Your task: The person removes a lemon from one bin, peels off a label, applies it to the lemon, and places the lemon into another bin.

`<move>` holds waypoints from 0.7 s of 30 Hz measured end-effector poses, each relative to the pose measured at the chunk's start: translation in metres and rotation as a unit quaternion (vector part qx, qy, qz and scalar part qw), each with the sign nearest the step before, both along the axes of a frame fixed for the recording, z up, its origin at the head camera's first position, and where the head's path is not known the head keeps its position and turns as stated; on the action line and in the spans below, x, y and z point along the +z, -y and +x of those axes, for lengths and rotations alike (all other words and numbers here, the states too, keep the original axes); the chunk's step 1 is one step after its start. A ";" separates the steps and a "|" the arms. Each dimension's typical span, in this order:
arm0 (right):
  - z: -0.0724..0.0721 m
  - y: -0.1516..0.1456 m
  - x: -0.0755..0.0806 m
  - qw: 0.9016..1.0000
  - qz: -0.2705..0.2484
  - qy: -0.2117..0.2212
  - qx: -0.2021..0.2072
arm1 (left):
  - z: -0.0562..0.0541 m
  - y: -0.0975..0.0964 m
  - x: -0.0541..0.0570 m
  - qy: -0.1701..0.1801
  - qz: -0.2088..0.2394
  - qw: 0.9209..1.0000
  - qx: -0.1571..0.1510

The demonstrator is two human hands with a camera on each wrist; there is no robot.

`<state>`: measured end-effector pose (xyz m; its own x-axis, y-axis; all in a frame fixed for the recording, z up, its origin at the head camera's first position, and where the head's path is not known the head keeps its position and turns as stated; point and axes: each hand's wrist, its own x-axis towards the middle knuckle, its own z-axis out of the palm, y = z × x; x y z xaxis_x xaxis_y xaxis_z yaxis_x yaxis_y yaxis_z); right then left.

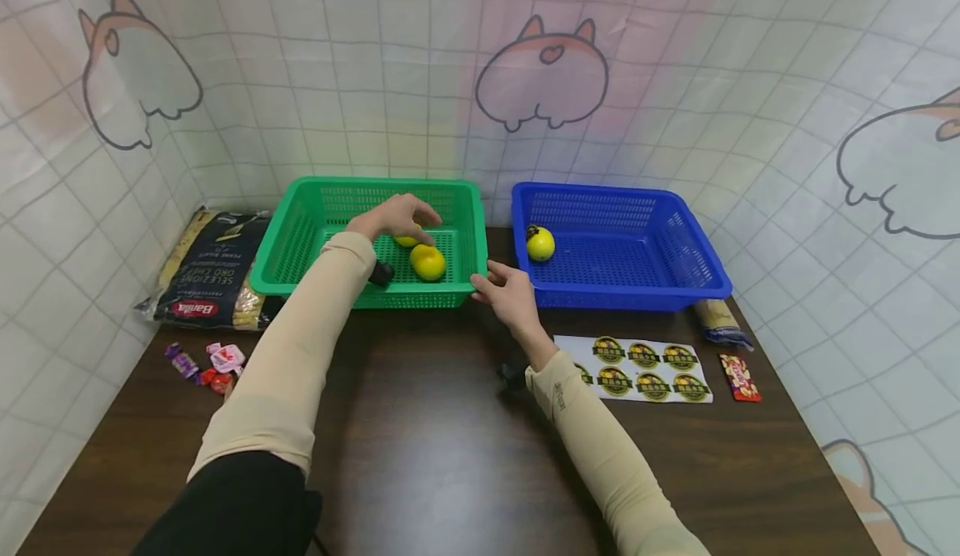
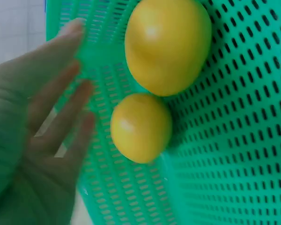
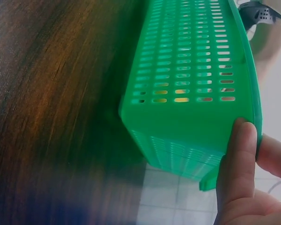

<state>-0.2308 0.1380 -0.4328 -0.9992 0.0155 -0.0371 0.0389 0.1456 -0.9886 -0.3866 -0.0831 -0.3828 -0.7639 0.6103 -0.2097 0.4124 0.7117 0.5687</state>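
Observation:
Two round yellow fruits (image 1: 428,262) lie close together in a green perforated plastic basket (image 2: 234,154). Above them my left hand (image 1: 400,216) reaches into the basket with loosely bent, spread fingers and nothing in its grasp. In the left wrist view that hand (image 2: 51,126) is blurred and apart from both fruits. At the basket's near right corner, my right hand (image 1: 512,296) pinches the green rim. The right wrist view has its thumb and fingers (image 3: 241,154) on either side of that rim.
Right of the green basket stands a blue basket (image 1: 600,292) holding one yellow fruit (image 1: 540,244). A pasta bag (image 1: 213,268) and wrapped candies (image 1: 225,358) lie at left. A sticker sheet (image 1: 645,368), a red packet (image 1: 740,378) and another bag (image 1: 720,323) lie at right.

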 end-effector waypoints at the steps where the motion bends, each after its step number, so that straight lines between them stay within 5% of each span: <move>1: 0.000 0.000 -0.001 1.000 0.000 0.001 0.001 | 0.000 -0.002 -0.001 0.013 -0.018 1.000 -0.017; 5: 0.001 0.002 -0.002 1.000 -0.001 -0.002 -0.001 | -0.001 -0.009 -0.006 0.068 -0.083 0.991 -0.077; 9: 0.002 0.003 -0.001 1.000 0.000 -0.007 -0.001 | -0.002 -0.012 -0.008 0.093 -0.136 0.981 -0.100; 21: 0.001 0.001 -0.001 1.000 0.010 -0.011 -0.008 | -0.003 -0.018 -0.017 0.088 -0.214 0.970 -0.070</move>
